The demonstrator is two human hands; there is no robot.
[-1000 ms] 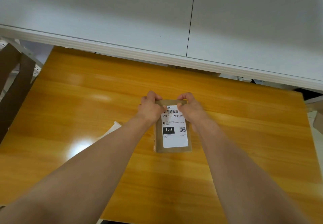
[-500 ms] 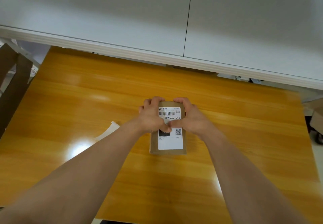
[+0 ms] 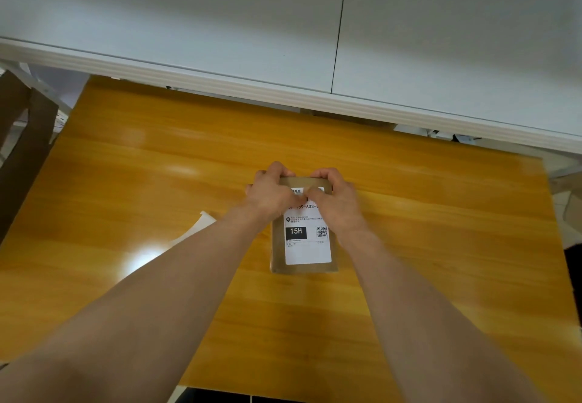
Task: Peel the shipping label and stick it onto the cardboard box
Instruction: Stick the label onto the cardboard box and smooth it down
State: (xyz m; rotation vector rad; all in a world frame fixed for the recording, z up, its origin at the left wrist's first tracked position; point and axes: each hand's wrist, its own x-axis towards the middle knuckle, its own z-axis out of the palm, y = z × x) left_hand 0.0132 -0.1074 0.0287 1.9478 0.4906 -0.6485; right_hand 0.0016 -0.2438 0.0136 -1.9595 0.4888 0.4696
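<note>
Orange wood table [image 3: 441, 229] bears cardboard box [image 3: 278, 251], white wall [image 3: 189, 9] behind

A cardboard box [image 3: 278, 254] lies near the middle of the table [image 3: 157, 182], the shipping label [image 3: 307, 251] on its top face. The left hand [image 3: 271, 195] and right hand [image 3: 335, 198] grip the box's far end side by side, thumbs on the label. A paper sheet [image 3: 201, 224] lies left of the box, partly hidden by the left forearm. A panel [image 3: 220, 24] stands behind the table; cardboard pieces [image 3: 25, 150] stand beyond its left edge.
</note>
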